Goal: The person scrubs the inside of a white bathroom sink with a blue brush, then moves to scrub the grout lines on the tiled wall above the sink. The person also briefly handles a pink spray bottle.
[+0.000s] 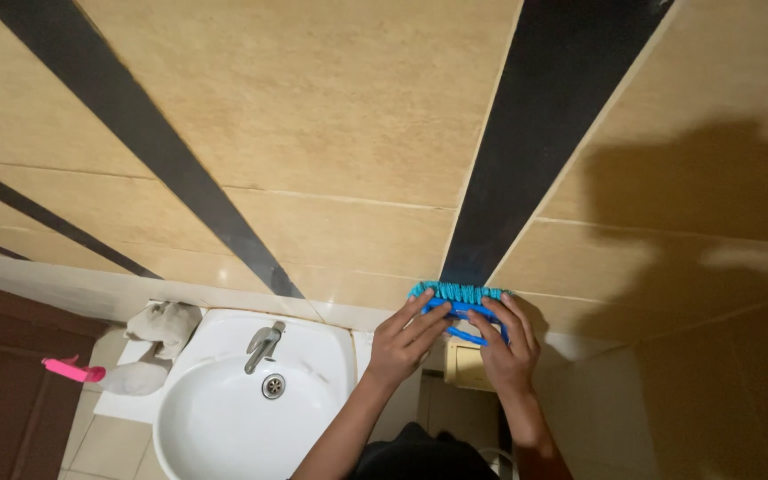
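Item: blue scrub brush (458, 300), bristles pressed to the tiled wall (331, 133) at the foot of a black stripe (526, 160). Left hand (406, 338) and right hand (507, 348) both closed on its handle, fingers curled over it. Below left: white washbasin (224, 418) with metal tap (262, 345); grey cloth (164, 322) and pink-nozzled spray bottle (113, 375) beside the basin.

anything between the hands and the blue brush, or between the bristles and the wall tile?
Nothing visible. The left hand and right hand both grip the blue scrub brush directly, fingers wrapped over its handle. Its bristles press straight against the tiled wall, at the foot of the black stripe, with no object in between.
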